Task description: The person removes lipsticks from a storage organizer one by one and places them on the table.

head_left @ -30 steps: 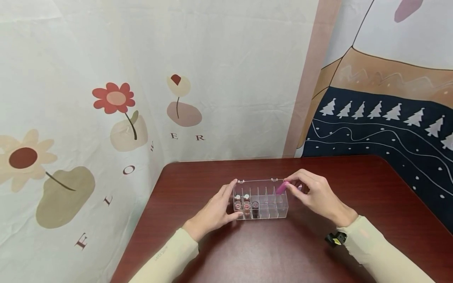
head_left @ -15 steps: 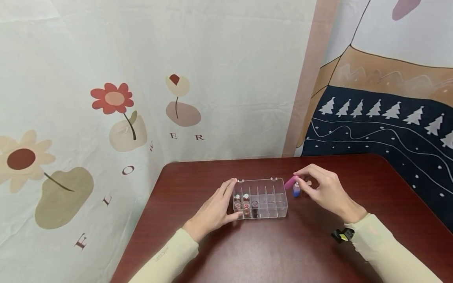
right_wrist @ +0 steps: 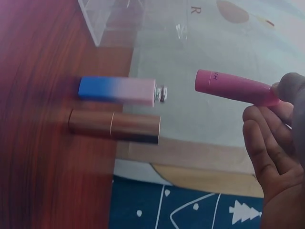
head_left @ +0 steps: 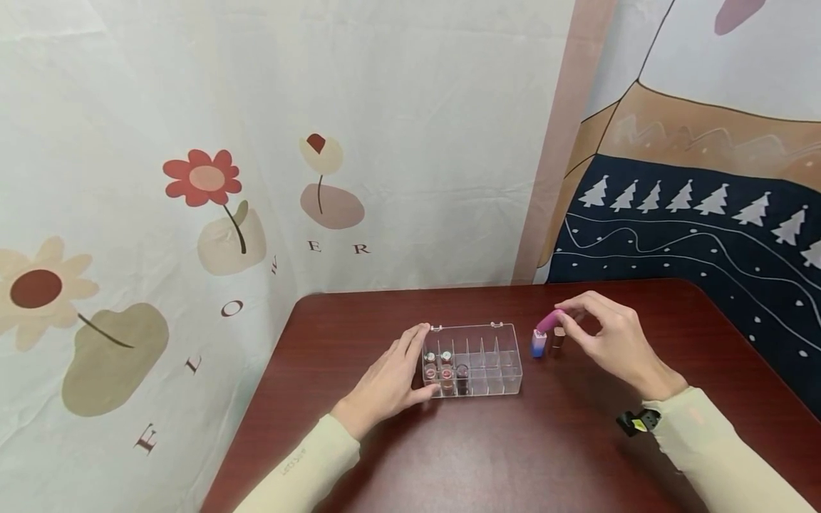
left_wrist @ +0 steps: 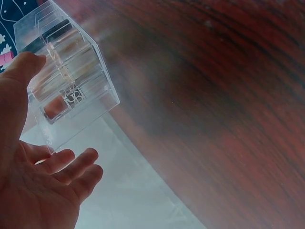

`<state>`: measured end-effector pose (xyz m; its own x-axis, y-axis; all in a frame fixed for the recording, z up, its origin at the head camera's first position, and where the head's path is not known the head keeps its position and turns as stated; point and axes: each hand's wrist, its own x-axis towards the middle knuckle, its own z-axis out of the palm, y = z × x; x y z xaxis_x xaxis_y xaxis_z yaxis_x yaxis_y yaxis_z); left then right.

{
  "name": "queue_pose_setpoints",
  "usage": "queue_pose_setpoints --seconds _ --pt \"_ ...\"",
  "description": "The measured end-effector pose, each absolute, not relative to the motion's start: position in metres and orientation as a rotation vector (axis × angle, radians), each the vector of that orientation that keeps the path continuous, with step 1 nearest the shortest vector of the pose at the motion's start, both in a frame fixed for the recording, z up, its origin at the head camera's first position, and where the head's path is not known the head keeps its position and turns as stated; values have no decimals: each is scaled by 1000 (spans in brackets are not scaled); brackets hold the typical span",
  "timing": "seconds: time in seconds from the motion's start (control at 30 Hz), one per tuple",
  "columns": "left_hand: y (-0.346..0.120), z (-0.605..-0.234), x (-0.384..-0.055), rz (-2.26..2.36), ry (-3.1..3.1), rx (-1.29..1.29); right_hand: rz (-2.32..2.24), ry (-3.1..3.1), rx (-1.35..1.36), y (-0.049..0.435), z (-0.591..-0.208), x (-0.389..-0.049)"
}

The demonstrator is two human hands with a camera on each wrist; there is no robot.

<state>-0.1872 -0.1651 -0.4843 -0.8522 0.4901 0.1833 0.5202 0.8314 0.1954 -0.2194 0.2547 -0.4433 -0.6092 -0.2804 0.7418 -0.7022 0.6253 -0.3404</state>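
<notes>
Head view: our spread left grip (head_left: 390, 377) touches a box (head_left: 489, 375); at its two o'clock, our right grip (head_left: 612, 343) pinches a tube (head_left: 547, 323).

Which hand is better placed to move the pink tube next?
Probably the right hand: it pinches the pink tube above the blue bottle, whereas the left hand is farther away, holding the clear box.

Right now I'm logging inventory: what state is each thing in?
Box, partly filled, held by the left grip.
Boxed tubes, seated: three front, two rear.
Pink tube, raised and tilted, pinched by the right grip.
Blue-pink tube, standing upright.
Brown tube, standing upright, apparently capped.
</notes>
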Motion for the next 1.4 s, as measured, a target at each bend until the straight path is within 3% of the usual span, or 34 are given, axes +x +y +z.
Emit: queue_pose_setpoints --seconds 0.7,1.4 --pt "-164 -483 -186 -265 -2799 -832 796 -2226 526 297 -455 -223" --pt "-163 -484 -189 -291 -2779 -942 814 -2408 424 309 -482 -229"
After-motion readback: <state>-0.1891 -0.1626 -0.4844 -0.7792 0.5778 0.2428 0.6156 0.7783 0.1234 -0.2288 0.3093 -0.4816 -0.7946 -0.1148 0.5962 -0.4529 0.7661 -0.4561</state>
